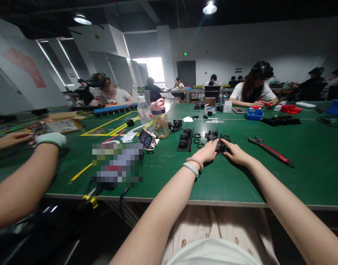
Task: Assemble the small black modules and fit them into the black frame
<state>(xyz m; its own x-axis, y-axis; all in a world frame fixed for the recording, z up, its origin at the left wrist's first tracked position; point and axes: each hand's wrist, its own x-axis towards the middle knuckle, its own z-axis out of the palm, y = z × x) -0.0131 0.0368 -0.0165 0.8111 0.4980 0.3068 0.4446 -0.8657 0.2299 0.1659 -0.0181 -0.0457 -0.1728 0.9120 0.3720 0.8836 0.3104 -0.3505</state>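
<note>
Both of my hands meet at a small black part [220,146] on the green table. My left hand [209,151], with two bracelets at its wrist, grips the part from the left. From the right, my right hand [235,152] presses its fingers against the same part. The fingers partly cover it, so its exact kind is unclear. Just behind lies another black piece [212,134]. Left of my hands stands a black assembly with rounded blocks [186,139]. Several black rings [197,135] lie around these pieces. Off to my right rests a red-and-black adjustable wrench [271,151].
A pink-lidded bottle [161,123], a water bottle [143,110] and a propped display with digits [145,139] stand left. A blue bin [254,114] is at the back right. A co-worker's arm [28,173] reaches in at far left. Other people sit opposite.
</note>
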